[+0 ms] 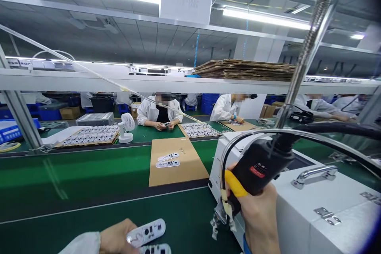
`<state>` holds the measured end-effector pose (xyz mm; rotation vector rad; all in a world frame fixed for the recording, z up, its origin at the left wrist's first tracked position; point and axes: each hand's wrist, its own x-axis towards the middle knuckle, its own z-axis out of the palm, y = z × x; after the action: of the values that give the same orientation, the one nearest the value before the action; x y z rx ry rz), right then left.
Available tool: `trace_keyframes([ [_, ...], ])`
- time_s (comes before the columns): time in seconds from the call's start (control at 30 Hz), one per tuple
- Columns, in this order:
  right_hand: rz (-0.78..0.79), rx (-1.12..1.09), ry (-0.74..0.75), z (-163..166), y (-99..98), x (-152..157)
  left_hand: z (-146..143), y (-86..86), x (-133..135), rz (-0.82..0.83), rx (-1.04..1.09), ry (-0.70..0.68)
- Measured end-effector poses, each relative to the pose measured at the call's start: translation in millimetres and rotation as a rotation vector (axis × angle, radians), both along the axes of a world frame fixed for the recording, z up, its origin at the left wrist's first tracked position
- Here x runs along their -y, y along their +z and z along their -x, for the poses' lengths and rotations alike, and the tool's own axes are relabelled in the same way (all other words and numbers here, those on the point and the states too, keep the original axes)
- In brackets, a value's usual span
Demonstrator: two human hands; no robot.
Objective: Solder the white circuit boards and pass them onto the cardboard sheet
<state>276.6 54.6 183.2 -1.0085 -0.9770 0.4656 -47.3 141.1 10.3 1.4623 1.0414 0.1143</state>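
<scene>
My left hand [117, 238] is closed on a white circuit board [147, 232], long and round-ended with small black parts. A second such board [156, 249] lies against the same hand, cut off by the lower frame edge. On the right, my right hand [260, 212] wraps round a black handheld tool [257, 166] with a red label. A thick black hose runs from its top, and a thinner cable loops down past a metal nozzle-like fitting [219, 216]. Yellow covering wraps one finger of that hand.
A white metal machine [333, 194] with a handle stands at right. On the green belt [89, 178] lies a cardboard sheet [178, 176] bearing two boards. Beyond are a white fan [126, 125], board-filled sheets [89, 135] and seated co-workers [160, 113]. A metal pole [308, 43] rises at right.
</scene>
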Motion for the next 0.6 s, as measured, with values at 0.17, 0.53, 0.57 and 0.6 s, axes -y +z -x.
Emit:
trace_keyframes([
  [0.17,0.025,-0.071,-0.066,11.5,9.2,5.4,-52.7,29.8,-86.8,-0.062,0.048,0.029],
  [0.53,-0.009,-0.09,-0.054,12.5,10.2,4.5,-71.7,53.1,-86.2,-0.671,-0.206,0.162],
  [0.57,-0.007,-0.088,-0.047,12.9,10.3,4.7,-64.9,43.4,-59.4,-0.685,-0.191,0.118],
  [0.6,-0.008,-0.085,-0.042,13.5,10.6,4.8,-57.7,31.1,-30.6,-0.686,-0.169,0.043],
])
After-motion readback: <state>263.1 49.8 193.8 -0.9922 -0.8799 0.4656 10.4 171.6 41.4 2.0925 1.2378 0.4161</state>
